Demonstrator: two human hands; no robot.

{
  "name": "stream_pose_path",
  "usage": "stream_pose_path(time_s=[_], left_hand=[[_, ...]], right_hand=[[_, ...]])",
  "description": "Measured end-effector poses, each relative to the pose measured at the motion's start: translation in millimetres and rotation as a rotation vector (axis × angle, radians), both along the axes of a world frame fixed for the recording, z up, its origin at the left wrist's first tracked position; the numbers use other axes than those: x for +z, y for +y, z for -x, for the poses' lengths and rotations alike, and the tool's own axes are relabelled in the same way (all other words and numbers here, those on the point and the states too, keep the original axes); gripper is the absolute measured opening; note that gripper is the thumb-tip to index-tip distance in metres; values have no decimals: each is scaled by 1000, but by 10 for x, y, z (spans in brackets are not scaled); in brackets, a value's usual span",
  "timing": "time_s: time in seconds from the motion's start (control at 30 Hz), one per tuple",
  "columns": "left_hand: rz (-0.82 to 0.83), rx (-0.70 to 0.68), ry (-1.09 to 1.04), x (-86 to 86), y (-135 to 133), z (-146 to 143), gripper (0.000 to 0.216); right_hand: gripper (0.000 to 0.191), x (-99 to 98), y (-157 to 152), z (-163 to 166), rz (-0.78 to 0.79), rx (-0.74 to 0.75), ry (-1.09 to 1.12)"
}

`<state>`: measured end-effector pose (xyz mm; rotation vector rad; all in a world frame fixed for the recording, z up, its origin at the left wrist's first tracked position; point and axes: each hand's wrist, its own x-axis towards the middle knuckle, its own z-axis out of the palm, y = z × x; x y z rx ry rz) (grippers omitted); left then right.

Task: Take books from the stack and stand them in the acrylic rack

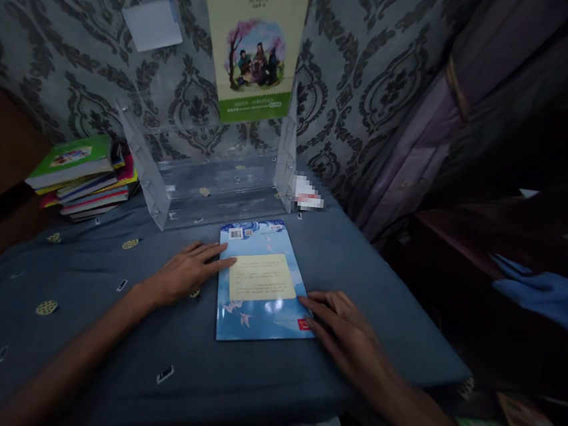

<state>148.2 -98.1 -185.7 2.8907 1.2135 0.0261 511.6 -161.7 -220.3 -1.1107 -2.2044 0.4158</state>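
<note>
A blue book point(263, 281) lies flat on the table with its back cover up, showing a pale yellow text box and a barcode. My left hand point(185, 272) rests flat on the cloth with fingers stretched out, fingertips touching the book's left edge. My right hand point(340, 329) lies flat with fingers spread at the book's lower right corner, touching its edge. Neither hand holds anything. Behind the book stands a clear acrylic book stand point(206, 185), and a green-covered book point(254, 43) stands upright in it against the wall.
A blue-grey patterned cloth point(102, 329) covers the table. A stack of several colourful books point(84, 177) sits at the back left. A white note point(152, 23) sticks to the patterned wallpaper. Dark furniture with a blue cloth point(547, 292) stands to the right, past the table's edge.
</note>
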Motion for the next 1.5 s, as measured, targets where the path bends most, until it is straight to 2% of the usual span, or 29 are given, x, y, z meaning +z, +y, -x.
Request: stream_pose_path(time_s=[0.2,0.33,0.47,0.63,0.73,0.83,0.93,1.0,1.13,1.23,1.3,1.4,1.5], left_hand=[[5,4,-34,-50,-27,-21,83],[4,34,-43,-52,-19,-27,77],[11,74,-61,-65,-8,-49,72],[-19,102,-74,-72,-3,-94,56],[-31,100,-138,-81,5,-107,44],[-37,166,-243,-112,51,-105,43],[-50,227,-297,-147,161,-116,45],[-61,242,-308,-162,260,-146,44],[-123,263,-309,-186,423,-246,37],[-179,276,-319,-222,460,-298,30],[-198,286,-319,-251,450,-304,27],[-203,286,-298,-280,421,-289,24],[-205,287,-282,-285,403,-275,24]], right_hand=[[57,-67,83,-176,-28,147,-101],[56,-118,190,-246,-53,171,-114],[54,-118,348,-274,-4,172,-129],[51,-55,472,-304,99,187,-145],[52,1,474,-326,96,195,-159],[55,90,485,-316,94,180,-196],[51,189,585,-183,68,152,-198],[47,239,715,16,24,186,-173],[44,282,1053,648,-40,360,-159],[53,254,1286,1115,-17,388,-215],[56,203,1406,1289,-21,357,-266],[55,96,1540,1251,-54,338,-281],[53,-9,1649,957,-78,252,-223]])
